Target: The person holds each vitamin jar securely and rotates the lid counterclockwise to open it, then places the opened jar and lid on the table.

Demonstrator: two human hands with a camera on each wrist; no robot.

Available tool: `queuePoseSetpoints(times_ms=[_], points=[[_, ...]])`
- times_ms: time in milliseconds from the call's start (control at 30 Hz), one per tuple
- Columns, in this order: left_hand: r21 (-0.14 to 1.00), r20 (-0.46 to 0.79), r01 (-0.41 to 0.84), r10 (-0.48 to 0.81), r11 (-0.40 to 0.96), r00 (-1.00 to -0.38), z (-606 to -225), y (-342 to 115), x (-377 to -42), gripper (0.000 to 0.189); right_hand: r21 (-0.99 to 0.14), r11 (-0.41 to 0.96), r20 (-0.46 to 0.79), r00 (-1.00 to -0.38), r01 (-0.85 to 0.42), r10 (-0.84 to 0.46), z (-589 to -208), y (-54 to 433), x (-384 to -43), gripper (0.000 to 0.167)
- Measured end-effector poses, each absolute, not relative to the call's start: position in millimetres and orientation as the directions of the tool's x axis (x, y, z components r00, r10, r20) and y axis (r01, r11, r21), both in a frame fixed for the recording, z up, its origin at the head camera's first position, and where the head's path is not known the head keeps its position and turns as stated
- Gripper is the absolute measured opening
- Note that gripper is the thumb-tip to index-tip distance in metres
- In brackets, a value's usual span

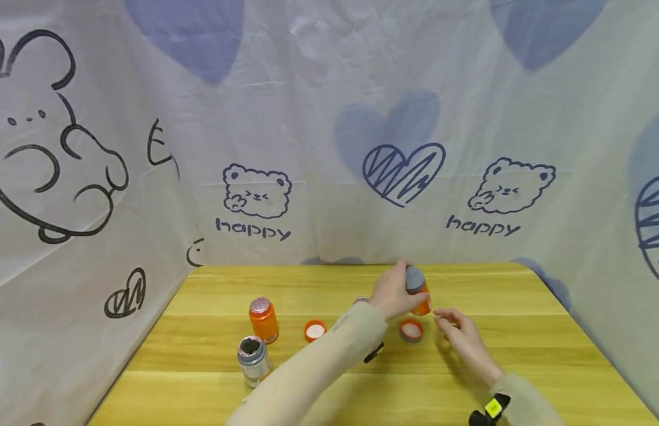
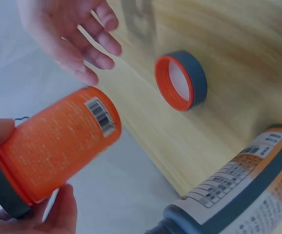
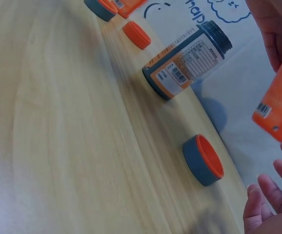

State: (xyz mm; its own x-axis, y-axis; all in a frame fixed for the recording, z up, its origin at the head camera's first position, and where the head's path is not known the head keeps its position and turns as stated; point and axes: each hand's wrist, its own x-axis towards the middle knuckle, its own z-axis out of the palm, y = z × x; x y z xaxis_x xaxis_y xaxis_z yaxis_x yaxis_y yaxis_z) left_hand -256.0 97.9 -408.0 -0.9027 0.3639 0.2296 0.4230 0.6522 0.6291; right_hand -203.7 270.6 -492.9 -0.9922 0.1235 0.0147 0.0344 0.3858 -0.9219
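My left hand [image 1: 395, 294] grips an orange bottle [image 2: 65, 144] near its grey-capped end, holding it raised above the table; in the left wrist view the bottle lies tilted with a barcode showing. Just to the right is my right hand [image 1: 465, 342], its fingers loosely bent and apart from the bottle. Below the hands, a grey cap with an orange inner rim [image 1: 411, 331] rests inside-up on the table. A grey bottle with a white and orange label [image 3: 187, 61] stands uncapped, mostly hidden behind my left forearm in the head view.
On the left stand an orange bottle with a foil-like top [image 1: 264, 322] and an open grey-rimmed bottle [image 1: 253, 362]. An orange cap [image 1: 315, 330] lies inside-up beside my left forearm. A printed cloth [image 1: 329, 177] hangs behind the wooden table [image 1: 201, 307].
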Motion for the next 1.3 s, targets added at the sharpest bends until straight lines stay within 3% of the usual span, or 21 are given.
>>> queuePoseSetpoints(times_ms=[200,533,933,1300], points=[[0.665,0.241,0.485,0.451,0.568,-0.859,-404.8,83.1,-239.9,0.064,-0.928,0.370,0.021,-0.990,0.032,0.138,-493.0,267.6,-201.9,0.037],[0.722,0.170,0.473,0.533,0.506,-0.829,-414.2,47.8,-218.8,0.081,-0.929,0.368,0.018,-0.994,0.024,0.112,-489.1,259.2,-200.7,0.037],[0.630,0.103,0.514,0.593,0.583,-0.799,-436.9,9.8,-204.0,0.081,-0.937,0.349,0.002,-0.997,0.026,0.082,-490.2,241.9,-194.8,0.034],[0.455,0.050,0.594,0.648,0.663,-0.760,-433.2,-15.8,-193.6,0.083,-0.961,0.275,-0.006,-1.000,0.001,-0.018,-490.2,220.7,-193.4,0.034]])
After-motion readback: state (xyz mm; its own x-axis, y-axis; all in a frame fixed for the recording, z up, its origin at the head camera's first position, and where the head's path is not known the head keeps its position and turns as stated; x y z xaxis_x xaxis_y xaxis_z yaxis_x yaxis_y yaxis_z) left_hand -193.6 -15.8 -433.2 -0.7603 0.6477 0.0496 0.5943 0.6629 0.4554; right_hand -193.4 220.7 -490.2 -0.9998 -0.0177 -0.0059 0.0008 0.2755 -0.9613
